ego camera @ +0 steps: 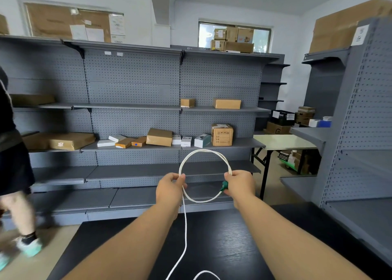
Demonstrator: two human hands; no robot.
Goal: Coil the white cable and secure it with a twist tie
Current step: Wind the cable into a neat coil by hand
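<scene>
Black table [222, 248] filled the bottom of the view, with two bare forearms reaching forward over it. A loose run of the white cable [203, 150] crossed the tabletop between the arms, left the frame at the lower edge, and a second short curve of it showed just beside that at the bottom.

That run rose to the left hand [169, 186], which was held up above the far end of the table. Its thumb and curled fingers pinched the cable at the left side of a round loop. The loop stood upright in the air between the two hands, and at least two turns of cable lay close together along its top and right side.

The right hand [239, 186] gripped the loop's right side, fingers curled around the strands. A green plug [224, 185] at the cable's end stuck out of that hand just beside the fingers, pointing down toward the bottom of the loop.

Behind the hands stood grey pegboard shelving [135, 107] carrying several cardboard boxes [222, 135] and a few small white packages. A pale folding table [284, 141] stood to the right of it. At the left edge another person [12, 152] in dark clothes appeared, blurred, with only part of the body in view.
</scene>
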